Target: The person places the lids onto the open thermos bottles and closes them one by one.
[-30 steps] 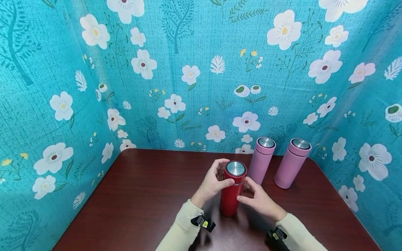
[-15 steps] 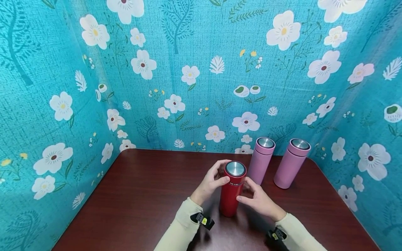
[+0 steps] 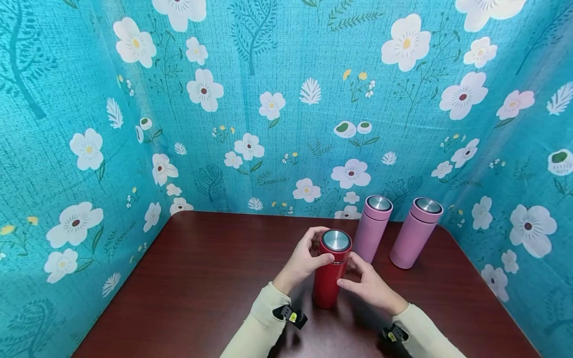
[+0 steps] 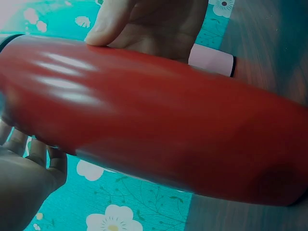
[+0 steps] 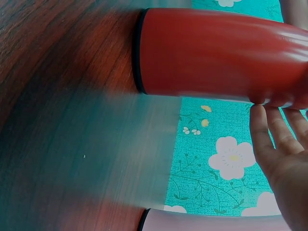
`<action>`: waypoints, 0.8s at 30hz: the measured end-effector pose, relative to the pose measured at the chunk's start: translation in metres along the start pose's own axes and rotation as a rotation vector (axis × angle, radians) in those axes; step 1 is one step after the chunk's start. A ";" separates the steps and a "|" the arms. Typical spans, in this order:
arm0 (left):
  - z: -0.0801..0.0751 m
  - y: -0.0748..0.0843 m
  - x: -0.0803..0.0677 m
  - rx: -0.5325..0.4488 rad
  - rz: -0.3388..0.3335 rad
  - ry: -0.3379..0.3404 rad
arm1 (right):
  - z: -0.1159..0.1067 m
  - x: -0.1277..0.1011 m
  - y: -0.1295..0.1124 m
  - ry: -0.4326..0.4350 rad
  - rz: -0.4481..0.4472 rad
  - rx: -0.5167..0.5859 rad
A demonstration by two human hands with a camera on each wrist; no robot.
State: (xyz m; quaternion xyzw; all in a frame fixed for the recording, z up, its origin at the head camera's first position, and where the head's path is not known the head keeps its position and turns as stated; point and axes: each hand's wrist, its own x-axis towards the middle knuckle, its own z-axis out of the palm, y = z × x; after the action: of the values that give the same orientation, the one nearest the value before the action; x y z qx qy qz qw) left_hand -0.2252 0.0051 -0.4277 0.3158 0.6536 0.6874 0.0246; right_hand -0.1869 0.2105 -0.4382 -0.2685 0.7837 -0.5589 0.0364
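Note:
A red vacuum flask (image 3: 328,286) with a silver-topped lid (image 3: 336,240) stands upright on the dark wooden table in the head view. My left hand (image 3: 304,258) grips it at the lid from the left, thumb across the front just above the seam. Lower on the right side, my right hand (image 3: 369,284) holds the body, its thumb on the front and its fingers partly hidden behind. The left wrist view has the red body (image 4: 144,110) between both hands. Fingertips of my right hand (image 5: 284,144) touch the flask (image 5: 216,55) in the right wrist view.
Two pink vacuum flasks with silver-topped lids, a nearer-left one (image 3: 373,226) and a right one (image 3: 414,238), stand upright behind my right hand. Blue flowered cloth (image 3: 268,124) encloses the back and sides of the table (image 3: 201,278).
My left thumb slid a little left along the lid half a second ago and now lies further right again. The right hand and the flasks have stayed in place.

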 end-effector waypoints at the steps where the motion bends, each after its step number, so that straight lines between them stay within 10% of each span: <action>1: -0.001 0.000 0.000 -0.007 0.001 -0.006 | 0.000 0.000 0.000 0.000 -0.001 0.000; 11: -0.008 -0.006 0.001 -0.110 0.016 -0.123 | 0.000 -0.001 0.001 -0.001 -0.011 -0.026; 24: -0.004 0.004 0.000 0.032 -0.056 -0.066 | 0.000 0.000 0.002 -0.003 -0.009 -0.026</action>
State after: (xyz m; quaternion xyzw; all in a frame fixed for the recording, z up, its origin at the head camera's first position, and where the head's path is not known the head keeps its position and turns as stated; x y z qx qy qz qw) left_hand -0.2254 0.0011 -0.4237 0.3201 0.6718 0.6653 0.0603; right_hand -0.1873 0.2113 -0.4398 -0.2734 0.7895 -0.5485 0.0316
